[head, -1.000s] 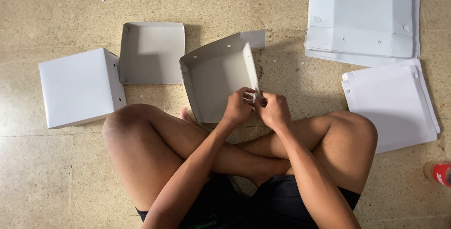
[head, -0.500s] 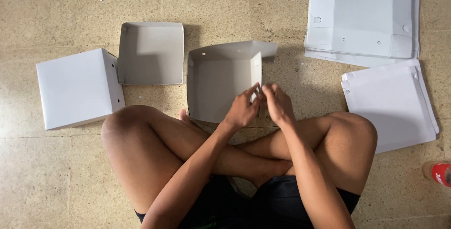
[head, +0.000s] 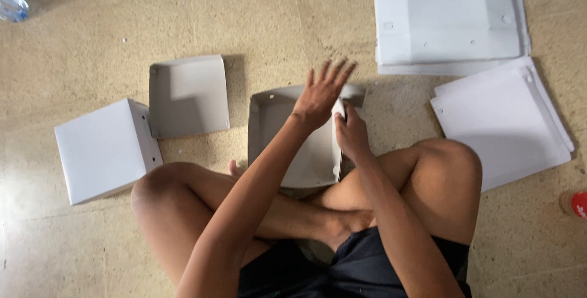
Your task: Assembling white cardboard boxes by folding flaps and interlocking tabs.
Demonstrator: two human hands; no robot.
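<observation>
I sit cross-legged on the floor with a half-folded white box point(head: 278, 133) in front of my shins, its open side up. My right hand point(head: 351, 131) grips the box's right wall near the far corner. My left hand point(head: 321, 93) hovers over that same corner with fingers spread, holding nothing, its palm close to the wall's top edge.
An open white box point(head: 188, 95) and an upturned white box point(head: 104, 150) lie at the left. Flat white sheets are stacked at the far right point(head: 449, 19) and at the right point(head: 504, 117). A red-capped bottle point(head: 575, 203) sits at the right edge, plastic bottles point(head: 12, 1) top left.
My left hand let go of the box wall and lifted up with fingers spread. My right hand stayed on the wall. The box's far right flap has folded further in.
</observation>
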